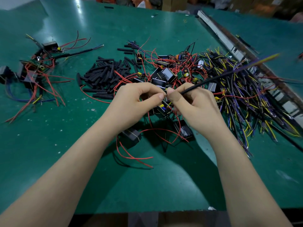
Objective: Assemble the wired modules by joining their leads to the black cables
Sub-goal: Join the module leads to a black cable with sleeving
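On the green desk (49, 145), amid red-wired black modules and a heap of black cables (246, 95), the join is best made by keeping both bared ends pinched tight together while twisting. The right hand (195, 105) has its grip closed on one long black cable (213, 79); the left hand (136, 102) pinches a thin lead, hidden at the fingertips.

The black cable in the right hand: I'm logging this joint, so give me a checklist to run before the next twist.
1. Black cable pinched in right hand: ok.
2. Left hand fingertips meet the cable end: ok.
3. Lead actually joined: cannot tell, fingers hide it.
4. Module hangs below the hands: ok.
5. Sleeve tubes lie close by on the table: ok.
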